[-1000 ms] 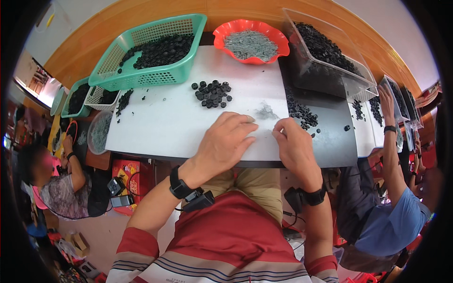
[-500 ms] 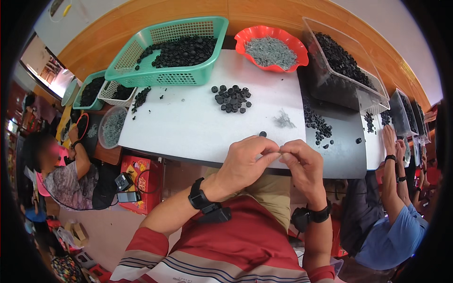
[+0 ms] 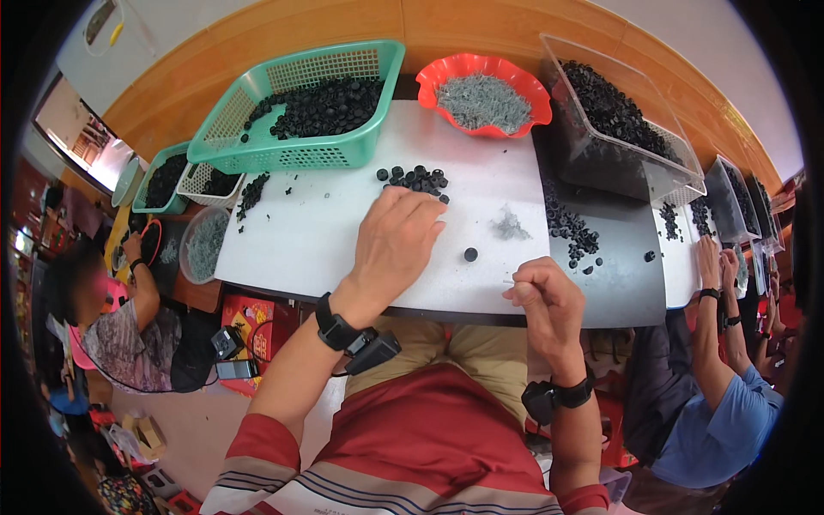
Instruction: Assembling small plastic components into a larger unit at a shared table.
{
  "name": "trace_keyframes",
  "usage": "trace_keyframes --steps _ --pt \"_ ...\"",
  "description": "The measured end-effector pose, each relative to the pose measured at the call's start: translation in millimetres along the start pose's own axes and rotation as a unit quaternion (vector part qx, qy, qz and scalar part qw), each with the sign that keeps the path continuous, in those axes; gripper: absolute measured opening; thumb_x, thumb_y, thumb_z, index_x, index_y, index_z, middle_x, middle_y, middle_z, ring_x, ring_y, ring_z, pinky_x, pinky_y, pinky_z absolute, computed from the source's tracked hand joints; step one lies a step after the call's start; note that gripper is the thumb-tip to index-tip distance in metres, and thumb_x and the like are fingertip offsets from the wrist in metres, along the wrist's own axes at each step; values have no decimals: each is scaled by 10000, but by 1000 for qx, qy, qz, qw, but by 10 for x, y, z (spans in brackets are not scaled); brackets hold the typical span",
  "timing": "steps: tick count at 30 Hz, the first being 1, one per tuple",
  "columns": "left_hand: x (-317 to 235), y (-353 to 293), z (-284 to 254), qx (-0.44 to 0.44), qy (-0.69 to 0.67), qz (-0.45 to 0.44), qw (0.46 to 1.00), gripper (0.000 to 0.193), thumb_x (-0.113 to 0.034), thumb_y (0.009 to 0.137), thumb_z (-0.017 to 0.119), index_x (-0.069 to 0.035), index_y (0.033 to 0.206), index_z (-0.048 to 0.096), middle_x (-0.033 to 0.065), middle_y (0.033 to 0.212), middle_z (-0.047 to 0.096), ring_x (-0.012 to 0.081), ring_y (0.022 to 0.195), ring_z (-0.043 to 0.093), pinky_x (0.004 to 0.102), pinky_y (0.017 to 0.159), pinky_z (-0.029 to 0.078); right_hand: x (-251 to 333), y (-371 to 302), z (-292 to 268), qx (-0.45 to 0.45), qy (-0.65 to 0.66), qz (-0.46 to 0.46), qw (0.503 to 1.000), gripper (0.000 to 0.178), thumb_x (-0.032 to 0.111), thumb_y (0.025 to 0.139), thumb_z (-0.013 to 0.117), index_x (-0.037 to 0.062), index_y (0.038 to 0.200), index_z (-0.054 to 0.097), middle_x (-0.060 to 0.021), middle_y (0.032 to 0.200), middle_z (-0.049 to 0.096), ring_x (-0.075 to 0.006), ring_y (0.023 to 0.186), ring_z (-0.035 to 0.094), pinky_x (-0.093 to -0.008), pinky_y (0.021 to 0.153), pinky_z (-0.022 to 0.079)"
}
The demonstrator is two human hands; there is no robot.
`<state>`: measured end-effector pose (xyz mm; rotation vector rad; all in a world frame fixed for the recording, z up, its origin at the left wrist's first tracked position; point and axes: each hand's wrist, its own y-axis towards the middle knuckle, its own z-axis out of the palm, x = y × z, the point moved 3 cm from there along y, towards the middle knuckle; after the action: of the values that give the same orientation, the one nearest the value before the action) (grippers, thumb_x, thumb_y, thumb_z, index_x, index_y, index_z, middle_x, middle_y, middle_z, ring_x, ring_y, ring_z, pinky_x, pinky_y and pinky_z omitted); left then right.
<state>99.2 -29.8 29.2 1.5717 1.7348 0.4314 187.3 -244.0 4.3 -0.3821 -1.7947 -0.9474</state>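
Left hand (image 3: 396, 245): at round black caps (image 3: 418, 178); I can't tell its grip.
Right hand (image 3: 547, 302): pinching thin grey pin (image 3: 508, 281), front edge of black desk (image 3: 633, 287).
Open room: white sheet (image 3: 300, 236), leftward.

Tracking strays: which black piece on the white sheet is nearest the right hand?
The lone round piece between left hand and right hand; the black pile lies farther.
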Motion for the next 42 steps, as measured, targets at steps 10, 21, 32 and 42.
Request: trace_keyframes --steps 10,21,32,42 --pt "189 70 171 85 55 55 993 134 -43 796 737 -49 922 695 61 954 704 273 927 623 390 793 522 5 -90 -34 -13 -18 -8 1000 25 -7 966 636 -11 990 629 -87 927 623 -120 704 602 -248 615 497" --pt "-201 -40 -50 56 -203 -47 976 140 22 797 755 -9 916 687 108 948 724 214 827 720 306 727 581 36 -21 -30 -46 27 -1 999 26 -8 977 624 -23 998 626 -83 943 620 -101 695 615 -223 607 512" --pt "-489 -183 -123 94 -267 -100 954 290 -48 791 836 -7 1039 693 98 977 756 195 873 759 282 790 599 123 86 158 -12 21 0 1000 40 15 955 668 -12 981 654 -69 909 638 -99 690 594 -236 591 493" --pt "-530 -193 -92 58 -242 -26 968 263 -31 766 826 -15 1001 708 108 945 746 230 828 739 314 731 583 147 76 135 15 -62 -16 998 75 -12 898 702 2 951 651 -95 862 660 -192 715 627 -296 626 502"
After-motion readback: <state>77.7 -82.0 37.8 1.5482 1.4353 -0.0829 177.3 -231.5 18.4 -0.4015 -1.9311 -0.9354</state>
